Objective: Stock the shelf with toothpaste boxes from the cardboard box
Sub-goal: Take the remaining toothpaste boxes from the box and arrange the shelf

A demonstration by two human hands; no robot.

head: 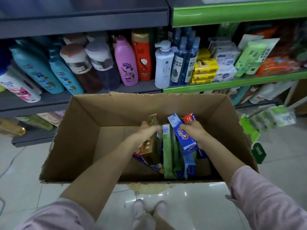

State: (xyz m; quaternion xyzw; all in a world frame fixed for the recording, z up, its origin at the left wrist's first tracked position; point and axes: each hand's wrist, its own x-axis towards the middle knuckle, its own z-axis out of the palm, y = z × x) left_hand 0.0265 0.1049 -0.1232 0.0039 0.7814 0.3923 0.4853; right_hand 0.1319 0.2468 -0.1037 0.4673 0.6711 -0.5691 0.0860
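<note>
cardboard box [86, 123] holds toothpaste boxes [167, 153]; both hands grip some.

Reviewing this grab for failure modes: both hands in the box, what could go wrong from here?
1. Left hand grips several brown boxes at once; one may slip out on lifting.
2. Lifting the blue box in the right hand may topple the upright green boxes leaning beside it.

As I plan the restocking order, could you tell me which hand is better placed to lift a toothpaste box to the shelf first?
Probably the right hand: it grips the blue toothpaste box lying on top of the pile, while the left hand holds a brown box lower down.
</note>
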